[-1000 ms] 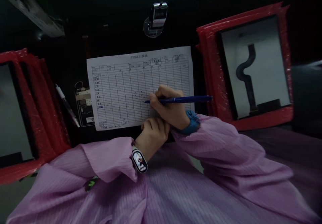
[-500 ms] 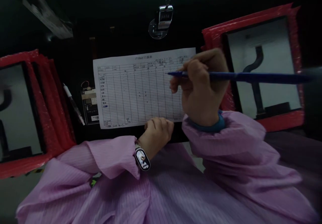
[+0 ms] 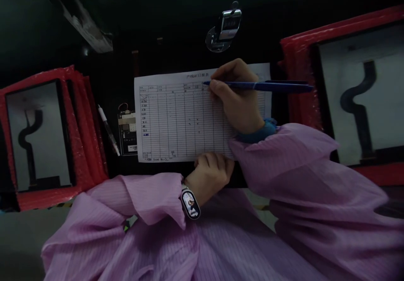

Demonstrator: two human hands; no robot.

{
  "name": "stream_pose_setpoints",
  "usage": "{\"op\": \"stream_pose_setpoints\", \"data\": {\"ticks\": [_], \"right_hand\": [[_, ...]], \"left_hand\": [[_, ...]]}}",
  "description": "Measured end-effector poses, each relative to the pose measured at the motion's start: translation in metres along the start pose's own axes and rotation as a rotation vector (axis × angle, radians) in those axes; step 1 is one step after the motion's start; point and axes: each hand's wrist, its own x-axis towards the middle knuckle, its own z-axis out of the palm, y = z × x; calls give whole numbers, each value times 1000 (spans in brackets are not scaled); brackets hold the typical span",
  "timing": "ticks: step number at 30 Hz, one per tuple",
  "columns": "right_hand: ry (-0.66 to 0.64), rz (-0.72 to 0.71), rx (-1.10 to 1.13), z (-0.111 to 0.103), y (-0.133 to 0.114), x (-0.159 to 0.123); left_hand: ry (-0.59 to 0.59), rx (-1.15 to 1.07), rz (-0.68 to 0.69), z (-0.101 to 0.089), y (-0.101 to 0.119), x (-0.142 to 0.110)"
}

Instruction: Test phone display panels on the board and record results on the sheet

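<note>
A blue pen is pinched in my right hand, its tip at the upper rows of a printed form with a ruled grid and some handwritten marks. The hand covers the upper right part of the sheet. My left hand, with a smart band on its wrist, rests curled at the form's lower edge. Its fingers are closed, and whether anything is under them is hidden.
A metal tally counter stands beyond the form. Left of the sheet lie a white pen and a circuit-board device, partly covered by paper. Display panels in red bubble wrap are stacked at left and right.
My right hand lifted the pen from the middle of the form and brought it to the upper rows. A small mark shows where the tip was. My left hand stayed at the lower edge.
</note>
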Motion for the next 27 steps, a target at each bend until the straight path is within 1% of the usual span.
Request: {"op": "stream_pose_setpoints", "data": {"ticks": [6, 9, 14, 17, 19, 23, 27], "right_hand": [[-3, -13, -30, -1, -2, 0], [-7, -28, -42, -1, -5, -1], [-10, -61, -131, -1, -10, -8], [18, -35, -179, 0, -8, -13], [24, -6, -233, 1, -6, -15], [-4, 4, -333, 3, -10, -16], [-59, -3, -349, 5, -14, -17]], "left_hand": [[52, 21, -14, 3, 1, -1], [47, 24, -8, 3, 1, -1], [35, 15, -12, 1, -1, 0], [59, 26, -22, 2, 0, 0], [98, 45, -29, 5, 1, 0], [164, 72, -52, 8, 1, -1], [133, 75, -37, 6, 0, -1]]}}
